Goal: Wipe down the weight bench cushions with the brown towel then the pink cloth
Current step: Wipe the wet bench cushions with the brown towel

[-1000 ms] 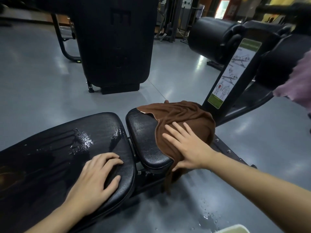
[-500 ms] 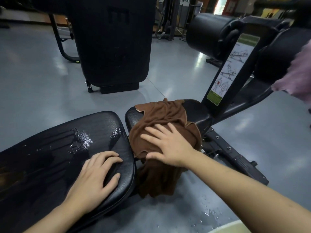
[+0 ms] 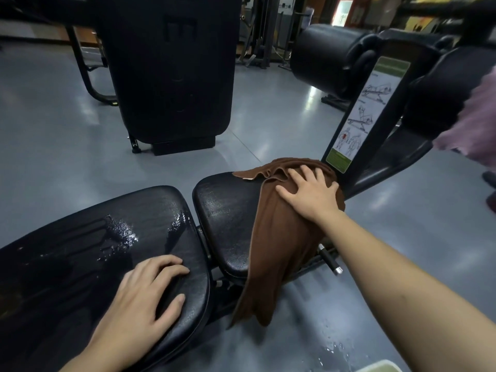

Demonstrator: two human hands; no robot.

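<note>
The brown towel (image 3: pixel 276 237) lies over the right half of the small black seat cushion (image 3: pixel 228 208), its lower end hanging off the near edge toward the floor. My right hand (image 3: pixel 311 194) presses flat on the towel at the cushion's far right, fingers spread. My left hand (image 3: pixel 145 296) rests palm down on the near right corner of the long black back cushion (image 3: pixel 80 251), which carries water droplets and wet streaks. The pink cloth (image 3: pixel 475 124) hangs at the right edge of view over a black pad.
An upright post with an instruction label (image 3: pixel 365 114) rises just behind the seat. A black roller pad (image 3: pixel 327 57) sits beyond it. A large dark machine (image 3: pixel 171 71) stands on the grey floor ahead. Water is spilled on the floor (image 3: pixel 332 353) near a pale container rim (image 3: pixel 381 367).
My right hand slid the towel left across the seat cushion, then back to its far right end by the post. My left hand stayed planted on the back cushion.
</note>
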